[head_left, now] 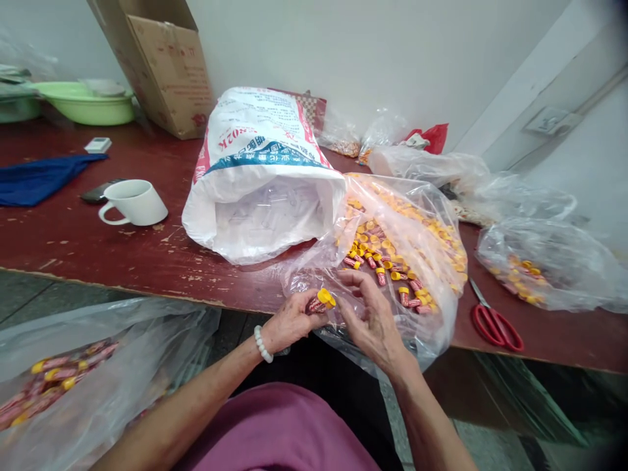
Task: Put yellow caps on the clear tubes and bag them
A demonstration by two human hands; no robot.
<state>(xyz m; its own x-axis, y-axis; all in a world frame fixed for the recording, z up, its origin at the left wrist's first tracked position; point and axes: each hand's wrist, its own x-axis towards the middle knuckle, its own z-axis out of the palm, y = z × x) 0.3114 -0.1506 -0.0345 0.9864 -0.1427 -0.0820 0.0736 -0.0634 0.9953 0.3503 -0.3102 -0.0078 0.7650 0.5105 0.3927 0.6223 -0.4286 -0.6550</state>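
A small red-and-white patterned tube with a yellow cap (pixel 322 300) is held in my left hand (pixel 294 320), which wears a pale bead bracelet. Just right of it, my right hand (pixel 370 314) has its fingers apart and curved, over the edge of a clear plastic bag (pixel 441 327); nothing shows between them. Many similar yellow-capped tubes (pixel 381 276) lie in that bag. Beside it, a white woven sack (pixel 265 140) lies with its mouth toward me, with clear plastic pieces (pixel 275 209) inside.
On the dark red table (pixel 63 248) are a white mug (pixel 142 204), blue cloth (pixel 44 178), red-handled scissors (pixel 495 326) and another bag of tubes (pixel 554 261). A cardboard box (pixel 171 75) and green basin (pixel 88 108) stand behind. Another tube bag (pixel 147 333) is at lower left.
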